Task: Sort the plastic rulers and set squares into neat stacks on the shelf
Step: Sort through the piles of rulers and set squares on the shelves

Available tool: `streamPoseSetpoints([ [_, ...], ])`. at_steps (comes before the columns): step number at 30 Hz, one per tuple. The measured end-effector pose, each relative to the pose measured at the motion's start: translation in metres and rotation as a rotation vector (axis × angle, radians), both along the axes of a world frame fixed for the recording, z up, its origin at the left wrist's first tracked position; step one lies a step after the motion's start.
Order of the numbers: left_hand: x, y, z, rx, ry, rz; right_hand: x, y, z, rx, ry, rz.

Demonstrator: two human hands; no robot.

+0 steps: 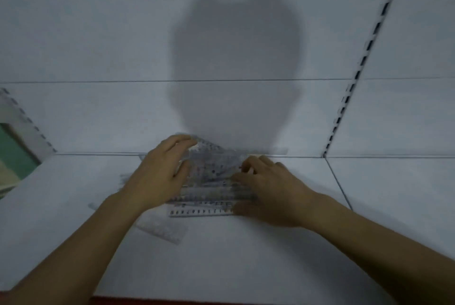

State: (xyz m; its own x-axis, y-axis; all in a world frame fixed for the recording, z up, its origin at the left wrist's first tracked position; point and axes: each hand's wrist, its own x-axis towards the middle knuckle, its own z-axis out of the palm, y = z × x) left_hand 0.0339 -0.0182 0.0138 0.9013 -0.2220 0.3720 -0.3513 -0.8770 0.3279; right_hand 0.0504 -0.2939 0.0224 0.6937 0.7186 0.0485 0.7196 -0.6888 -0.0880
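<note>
Both hands on blurred pile of clear plastic rulers & set squares [209, 176] mid white shelf [246, 255] near back wall: left hand [157, 176] fingers curl round raised far piece, right hand [268, 191] fingertips pinch pile's right edge, pieces hard to separate.

Two bare forearms entering from lower left and lower right of the frame, no sleeves, no watch or rings visible on left hand [157, 171] or right hand [270, 189].

We see two hands, the left hand [157, 171] and the right hand [268, 191], over one blurred pile of clear rulers and set squares [211, 169]; we cannot count the overlapping pieces. One ruler [161, 229] lies apart.
</note>
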Motion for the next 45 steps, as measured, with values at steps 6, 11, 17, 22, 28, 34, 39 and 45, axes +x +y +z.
streamPoseSetpoints([
  [6, 0.014, 0.002, -0.017, -0.045, -0.034, -0.176, -0.017, 0.000, -0.018, 0.198, -0.074, -0.137],
  [11, 0.000, -0.003, -0.017, -0.170, -0.048, -0.287, -0.022, 0.007, -0.031, 0.272, -0.213, -0.192],
  [17, -0.005, -0.005, -0.021, -0.159, -0.006, -0.345, -0.039, 0.023, -0.033, 0.312, -0.119, -0.243],
  [22, -0.005, -0.001, -0.027, -0.177, 0.052, -0.299, -0.037, 0.026, -0.042, 0.307, -0.144, -0.344],
  [28, -0.005, -0.001, -0.028, -0.181, 0.075, -0.278, -0.037, 0.023, -0.045, 0.444, -0.337, -0.198],
  [34, -0.004, -0.003, -0.030, -0.185, 0.051, -0.265, -0.040, 0.020, -0.040, 0.621, -0.433, -0.276],
  [39, -0.007, -0.006, -0.023, -0.284, -0.004, -0.310, -0.044, 0.023, -0.018, 0.706, -0.515, -0.256],
  [45, -0.014, -0.016, -0.018, -0.350, 0.048, -0.334, -0.044, 0.044, -0.007, 0.750, -0.443, -0.129],
])
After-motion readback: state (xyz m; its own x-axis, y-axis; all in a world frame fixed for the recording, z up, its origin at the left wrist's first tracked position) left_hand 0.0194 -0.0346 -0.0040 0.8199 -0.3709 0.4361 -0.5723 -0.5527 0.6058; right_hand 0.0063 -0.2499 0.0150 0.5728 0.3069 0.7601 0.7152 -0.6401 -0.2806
